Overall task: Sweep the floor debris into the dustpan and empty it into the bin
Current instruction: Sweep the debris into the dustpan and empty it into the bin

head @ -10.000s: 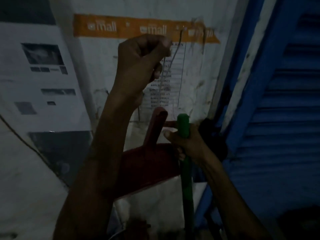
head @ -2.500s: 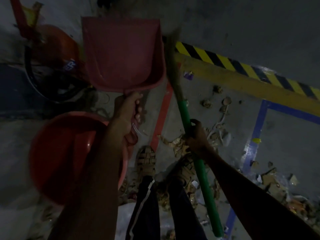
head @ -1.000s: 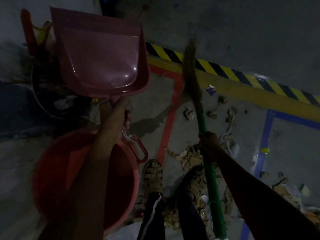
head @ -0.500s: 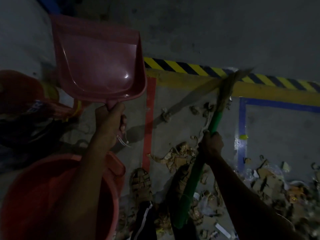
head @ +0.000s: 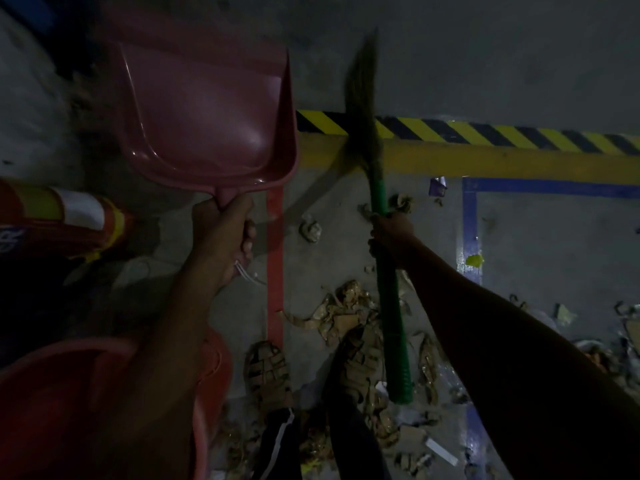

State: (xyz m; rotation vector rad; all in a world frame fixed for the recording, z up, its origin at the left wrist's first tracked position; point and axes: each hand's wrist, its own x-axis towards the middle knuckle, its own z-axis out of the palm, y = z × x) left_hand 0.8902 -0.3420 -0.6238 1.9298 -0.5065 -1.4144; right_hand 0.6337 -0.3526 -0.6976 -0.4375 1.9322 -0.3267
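Note:
My left hand [head: 225, 237] grips the handle of a red dustpan [head: 204, 123], held up off the floor with its empty scoop facing me. My right hand [head: 391, 237] grips the green handle of a broom [head: 388, 299], whose blurred bristles [head: 362, 98] point up over the yellow floor stripe. Scraps of brown cardboard and paper debris [head: 346, 313] lie on the concrete by my sandalled feet [head: 266, 372] and further to the right [head: 616, 341]. A red bin [head: 211, 368] stands at the lower left, partly hidden by my left arm.
A red tape line [head: 275, 271] runs up the floor between my hands. Blue tape [head: 469, 230] marks a box at right, under a yellow and black hazard stripe [head: 502, 136]. An orange cone with reflective bands [head: 69, 216] lies at left.
The broom head has swung left and upright, off the debris. The dustpan stays raised in my left hand. The view has shifted slightly, and the bin sits lower left.

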